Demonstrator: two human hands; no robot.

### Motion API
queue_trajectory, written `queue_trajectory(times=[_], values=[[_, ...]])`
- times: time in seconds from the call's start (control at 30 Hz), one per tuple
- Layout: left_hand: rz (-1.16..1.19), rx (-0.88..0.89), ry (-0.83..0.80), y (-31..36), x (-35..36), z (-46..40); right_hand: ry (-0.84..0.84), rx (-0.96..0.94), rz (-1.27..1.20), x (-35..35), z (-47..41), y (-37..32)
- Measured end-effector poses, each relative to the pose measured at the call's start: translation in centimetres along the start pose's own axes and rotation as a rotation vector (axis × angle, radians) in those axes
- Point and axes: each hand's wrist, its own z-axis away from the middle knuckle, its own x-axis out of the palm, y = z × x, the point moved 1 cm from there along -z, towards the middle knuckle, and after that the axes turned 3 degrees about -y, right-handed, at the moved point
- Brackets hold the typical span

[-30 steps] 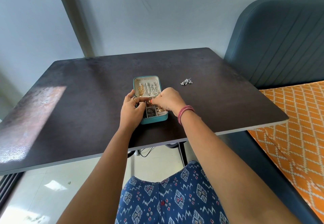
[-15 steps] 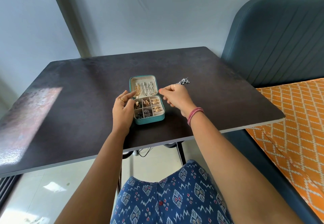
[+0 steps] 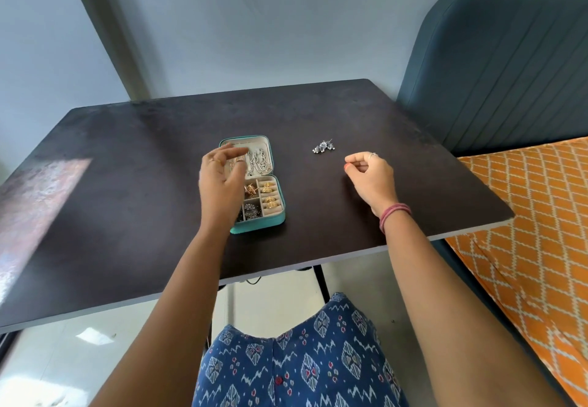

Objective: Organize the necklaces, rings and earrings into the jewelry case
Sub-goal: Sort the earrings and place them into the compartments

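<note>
Last loose piece, a small silver beaded earring cluster (image 3: 324, 146), sits on the dark rectangular table (image 3: 127, 203), right of the open teal zip jewelry case (image 3: 259, 227) and just beyond the right hand (image 3: 370, 177). Right fingers are loosely curled and empty; left hand (image 3: 222, 184) hovers slack over the case, holding nothing I can see. Risks: a sloppy pinch scatters the cluster, or the hovering left hand knocks the filled compartments.

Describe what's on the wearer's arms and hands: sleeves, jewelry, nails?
Both forearms are bare, no sleeves in view. The right hand has a silver ring and orange-red nail polish; pink-red bangles circle its wrist. The left hand has a gold ring.
</note>
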Motion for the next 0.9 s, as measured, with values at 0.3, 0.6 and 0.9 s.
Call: queue_trajectory(times=[0.3, 0.6, 0.9], values=[[-0.021, -0.061, -0.292, 2.8, 10.4, -0.6, -0.038, 0.002, 0.046, 0.7, -3.3, 0.4], [-0.207, -0.099, -0.229, 0.7, 15.1, -1.2, 0.017, 0.023, 0.108, 2.0, -5.7, 1.0], [-0.646, -0.032, -0.315, 0.5, 17.5, -2.3, 0.011, 0.000, 0.339, 2.9, -7.5, 0.7]])
